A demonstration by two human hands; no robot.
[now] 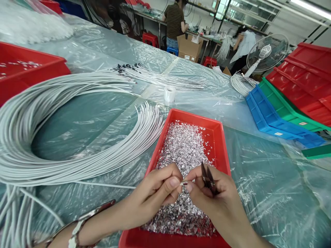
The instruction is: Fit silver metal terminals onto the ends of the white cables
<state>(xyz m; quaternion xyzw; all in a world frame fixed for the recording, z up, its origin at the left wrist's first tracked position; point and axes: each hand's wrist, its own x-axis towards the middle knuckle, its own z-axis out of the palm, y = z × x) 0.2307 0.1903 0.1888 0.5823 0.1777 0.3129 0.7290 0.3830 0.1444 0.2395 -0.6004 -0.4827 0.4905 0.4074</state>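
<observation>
Over a red tray [226,148] of small silvery scraps [183,144], my two hands meet at the tip of a white cable [106,185]. My left hand [157,194] is closed in a pinch around the cable just behind its end. Thumb and forefinger of my right hand [222,198] pinch at the bared tip, where a bit of dark red wire shows. Small dark scissors [209,177] are tucked in that same hand, blades pointing up and slightly apart; their handles are hidden by the fingers.
A big coil of white cables [18,127] lies at the left. Behind the tray are a white tape roll [169,94] and a cable bundle with black ends [165,79]. Stacked bins [307,79] stand right, another red bin [33,69] left. Two people work farther back.
</observation>
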